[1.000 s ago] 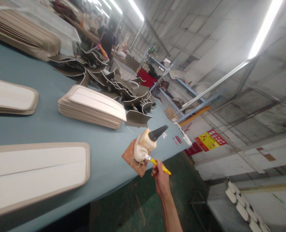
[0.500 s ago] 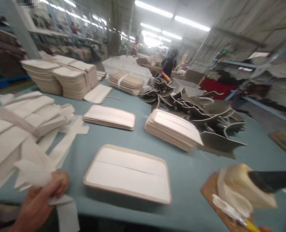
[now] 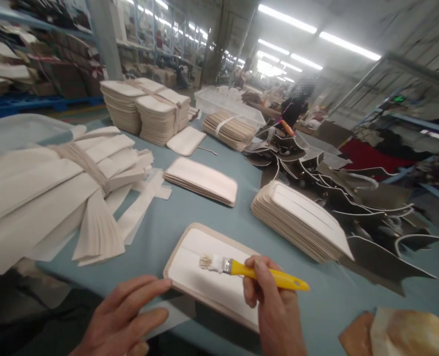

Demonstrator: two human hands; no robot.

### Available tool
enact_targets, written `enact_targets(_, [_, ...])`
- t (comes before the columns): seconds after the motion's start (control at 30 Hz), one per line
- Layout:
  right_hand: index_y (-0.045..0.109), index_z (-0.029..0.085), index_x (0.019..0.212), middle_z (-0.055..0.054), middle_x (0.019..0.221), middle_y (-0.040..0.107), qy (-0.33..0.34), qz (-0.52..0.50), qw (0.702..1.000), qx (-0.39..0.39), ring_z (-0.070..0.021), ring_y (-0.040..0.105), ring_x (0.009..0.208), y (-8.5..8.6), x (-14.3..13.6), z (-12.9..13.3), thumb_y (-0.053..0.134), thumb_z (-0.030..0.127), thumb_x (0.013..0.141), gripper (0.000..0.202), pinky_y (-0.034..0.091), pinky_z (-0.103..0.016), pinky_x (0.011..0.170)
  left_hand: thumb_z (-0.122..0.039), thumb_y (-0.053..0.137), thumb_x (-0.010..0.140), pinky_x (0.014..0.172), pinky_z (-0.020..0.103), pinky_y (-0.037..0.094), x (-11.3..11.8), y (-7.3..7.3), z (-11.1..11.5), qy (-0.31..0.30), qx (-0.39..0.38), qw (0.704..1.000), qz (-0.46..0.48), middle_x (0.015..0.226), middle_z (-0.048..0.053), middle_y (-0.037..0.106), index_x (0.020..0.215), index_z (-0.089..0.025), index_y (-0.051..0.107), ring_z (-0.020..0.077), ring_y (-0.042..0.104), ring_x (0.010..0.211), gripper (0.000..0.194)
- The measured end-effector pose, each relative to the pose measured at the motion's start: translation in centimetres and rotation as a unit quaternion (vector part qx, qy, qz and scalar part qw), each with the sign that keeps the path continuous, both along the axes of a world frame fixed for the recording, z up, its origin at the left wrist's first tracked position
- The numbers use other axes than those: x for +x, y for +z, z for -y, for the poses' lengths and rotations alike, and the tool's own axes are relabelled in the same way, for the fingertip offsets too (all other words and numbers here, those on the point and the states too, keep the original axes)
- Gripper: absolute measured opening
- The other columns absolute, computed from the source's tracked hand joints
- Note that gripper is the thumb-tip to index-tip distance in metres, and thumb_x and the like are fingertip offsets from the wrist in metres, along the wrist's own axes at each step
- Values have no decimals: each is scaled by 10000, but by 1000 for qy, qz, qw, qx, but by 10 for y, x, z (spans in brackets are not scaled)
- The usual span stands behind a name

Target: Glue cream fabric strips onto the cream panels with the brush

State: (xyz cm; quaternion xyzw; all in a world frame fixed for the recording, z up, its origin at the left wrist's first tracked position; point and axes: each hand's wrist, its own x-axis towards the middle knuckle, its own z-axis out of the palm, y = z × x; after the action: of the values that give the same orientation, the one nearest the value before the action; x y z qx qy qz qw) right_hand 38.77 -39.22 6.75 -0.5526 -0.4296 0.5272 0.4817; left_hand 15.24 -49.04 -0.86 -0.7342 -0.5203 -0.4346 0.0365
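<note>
Brush, yellow-handled and with white on its bristles, lies level over a white-faced panel at the near edge of the bench; whether the bristles touch the panel I cannot tell. The right hand has a closed grip on the handle, thumb on top, bristles pointing left. The left hand has its fingers loosely parted, one fingertip at the panel's near left corner; a white strip runs beside those fingers, and I cannot tell whether the grip has hold of it. Farther back stand a low stack of panels and, right of it, a taller stack beside dark curved pieces. A tied bundle of strips lies on the left, and a cream-coloured container shows partly at the lower right
</note>
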Motion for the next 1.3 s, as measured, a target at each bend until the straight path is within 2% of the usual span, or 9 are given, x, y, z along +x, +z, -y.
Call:
enact_targets(0.1, [665,184,857,51,504,501,30,14,999,-2,-112,429,489,-5,-15,-8,680,763,884,580,351,-237,507,-208,430,1026,1143,383,490,12,-4,-13,1,16,1000,-2,1336,73,734,1215,-244,675,243,572,1360,311])
enact_targets(0.23, [658,183,828,47,492,504,34,32,999,2,-111,428,470,-12,-27,-15,717,780,831,600,364,-224,473,-210,469,1030,1183,348,440,12,-17,-24,12,-22,999,-38,1401,52,698,1363,-234,630,225,539,1368,370])
enact_targets(0.43, [667,183,812,38,505,527,25,63,998,11,-112,439,473,-18,-40,-18,717,781,815,600,377,-219,467,-172,471,1023,1119,327,500,5,-31,-27,2,-41,999,-18,1372,82,693,1343,-212,641,213,593,1278,365])
enact_targets(0.73, [653,187,822,42,521,541,49,49,998,-2,-97,391,456,-24,-57,-23,724,745,817,563,313,-207,440,-194,447,1042,1134,341,499,7,-31,-29,-5,-39,999,-3,1360,101,691,1341,-203,632,216,601,1286,352])
enact_targets(0.87, [666,185,838,38,540,559,62,54,997,6,-97,401,465,-29,-51,-25,714,700,852,518,328,-208,458,-194,453,1036,1108,354,520,7,-29,-28,-3,-44,999,-1,1353,94,700,1357,-221,623,221,616,1272,364])
enact_targets(1.03, [669,181,836,32,548,576,59,80,995,4,-94,395,460,-26,-34,-25,699,679,859,500,328,-213,461,-207,455,1035,1111,363,517,5,-31,-28,-5,-51,999,-4,1369,92,692,1355,-226,626,223,622,1260,363])
enact_targets(1.3, [677,170,849,33,531,568,21,89,996,4,-102,414,476,-23,21,-21,706,636,880,468,340,-220,478,-226,440,1042,1152,376,453,3,-39,-28,-16,-78,996,39,1445,43,627,1455,-306,550,230,582,1294,435])
